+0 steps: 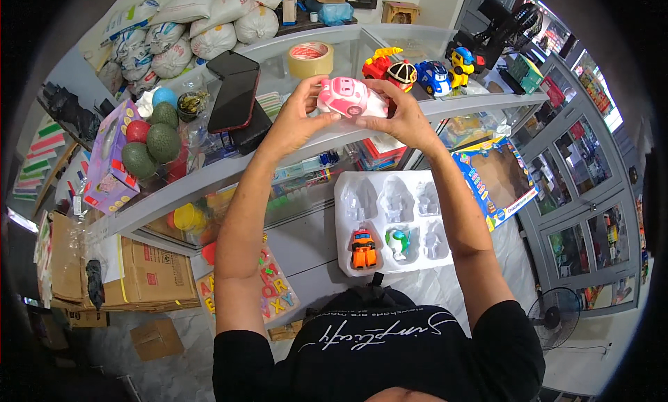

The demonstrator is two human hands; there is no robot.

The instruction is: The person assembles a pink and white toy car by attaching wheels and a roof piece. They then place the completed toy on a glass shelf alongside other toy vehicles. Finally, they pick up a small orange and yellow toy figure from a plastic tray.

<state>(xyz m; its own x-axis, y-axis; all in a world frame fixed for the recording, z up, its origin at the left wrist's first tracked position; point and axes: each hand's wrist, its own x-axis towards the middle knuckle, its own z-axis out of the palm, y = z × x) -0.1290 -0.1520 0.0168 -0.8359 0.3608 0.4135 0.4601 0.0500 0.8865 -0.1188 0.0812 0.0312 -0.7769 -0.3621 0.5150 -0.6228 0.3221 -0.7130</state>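
Both my arms reach up to the glass counter, where a pink and white toy car (343, 97) sits between my hands. My left hand (306, 113) has its fingers curled round the car's left end, thumb along the lower edge. Around the right end, my right hand (400, 117) closes with its thumb below. Just beyond stand a red toy vehicle (378, 67), a blue and white toy car (433, 78) and a yellow and blue toy robot (462, 65). Against my body rests a white moulded tray (346, 231) holding an orange toy vehicle (363, 249) and a green and white toy (399, 243).
On the counter are a tape roll (310, 60), a black phone (235, 92) and a purple box (111, 155) beside several green avocado-like fruits (163, 142). An opened blue toy box (515, 200) leans at right. A cardboard carton (158, 273) and letter board (278, 280) lie lower left; a fan (553, 317) stands lower right.
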